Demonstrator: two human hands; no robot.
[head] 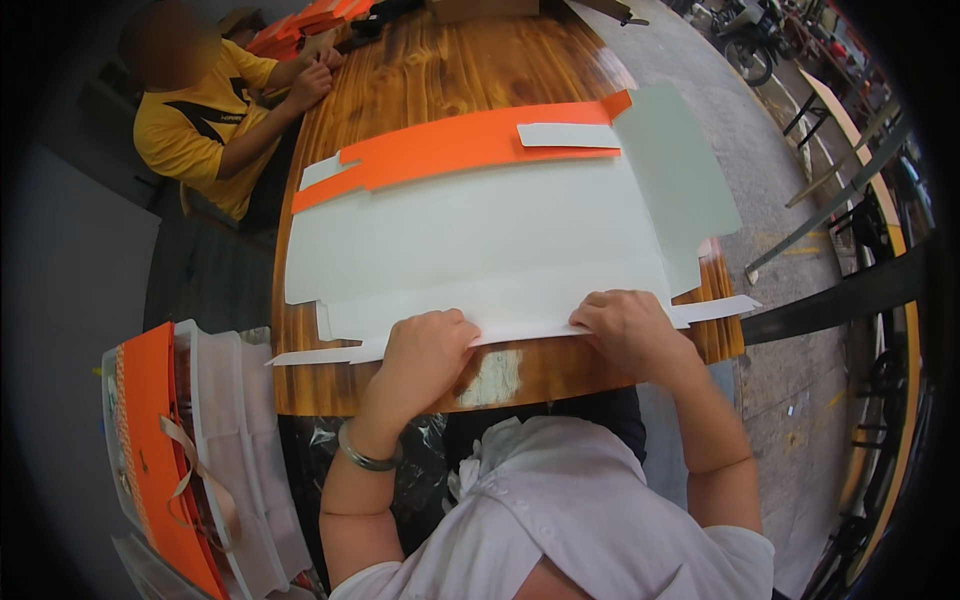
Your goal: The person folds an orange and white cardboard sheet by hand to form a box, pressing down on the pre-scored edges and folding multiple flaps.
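Note:
A large die-cut paperboard sheet [480, 232], white on its upper face, lies across the wooden table in front of me. Its far edge is folded over and shows an orange strip [450, 146] with a small white tab on it. A pale flap spreads out at the right. My left hand [431, 356] grips the near edge of the sheet left of centre, fingers curled over it. Right of centre, my right hand [630, 330] pinches the same edge between fingers and thumb. Narrow white tabs stick out beyond both hands. My thumbs are partly hidden.
The wooden table [480, 71] has a rounded near edge. Across its far left corner sits a person in a yellow shirt [202, 127], near orange pieces. At lower left stand translucent plastic bins [240, 450] with an orange bag [154, 420] with a ribbon. A metal pole slants at right.

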